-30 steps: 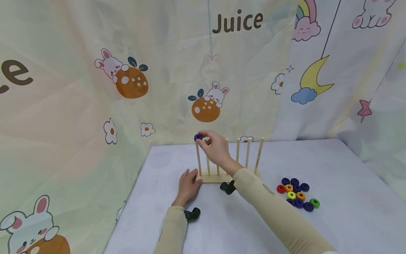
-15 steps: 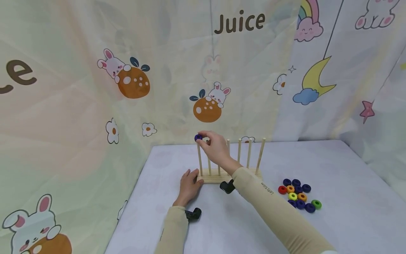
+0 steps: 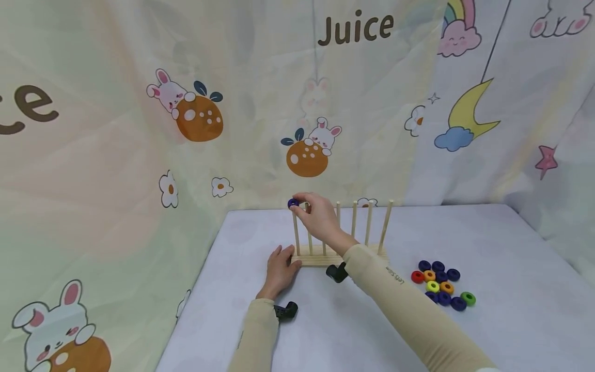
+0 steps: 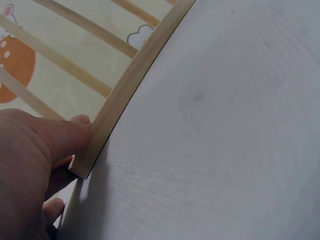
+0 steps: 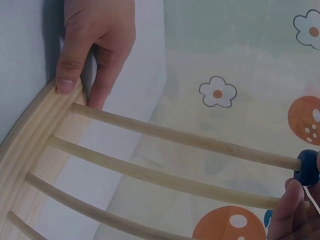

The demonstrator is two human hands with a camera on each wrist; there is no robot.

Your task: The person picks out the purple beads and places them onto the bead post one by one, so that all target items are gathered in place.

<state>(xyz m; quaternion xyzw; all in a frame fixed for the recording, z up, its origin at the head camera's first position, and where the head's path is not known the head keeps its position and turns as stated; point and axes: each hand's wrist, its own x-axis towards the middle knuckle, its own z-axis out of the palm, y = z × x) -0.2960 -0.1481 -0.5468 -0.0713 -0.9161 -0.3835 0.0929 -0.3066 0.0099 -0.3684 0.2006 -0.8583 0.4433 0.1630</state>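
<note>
Thumb and fingers of my right hand (image 3: pixel 321 217) pinch a dark blue ring bead (image 3: pixel 293 203) at the top of the leftmost peg of a wooden peg rack (image 3: pixel 321 258). In the right wrist view the peg's tip meets the hole side of the bead (image 5: pixel 306 167); how far it goes in is hidden. My left hand (image 3: pixel 280 271) grips the left end of the rack's base, the thumb on its front edge, as the left wrist view shows with the base (image 4: pixel 127 82). Several upright pegs stand in a row, partly behind my right hand and forearm. No beads show lower on them.
To the right of the rack, a loose cluster of ring beads lies on the white-covered table (image 3: pixel 353 330): several dark blue ones (image 3: pixel 458 304), a red bead (image 3: pixel 417 277), a yellow bead (image 3: pixel 433 287), two orange ones and a green bead (image 3: pixel 468 298). A printed cloth (image 3: pixel 251 103) hangs behind.
The bead and my right hand sit slightly lower against the leftmost peg. My left hand stays on the base. The head view has shifted a little.
</note>
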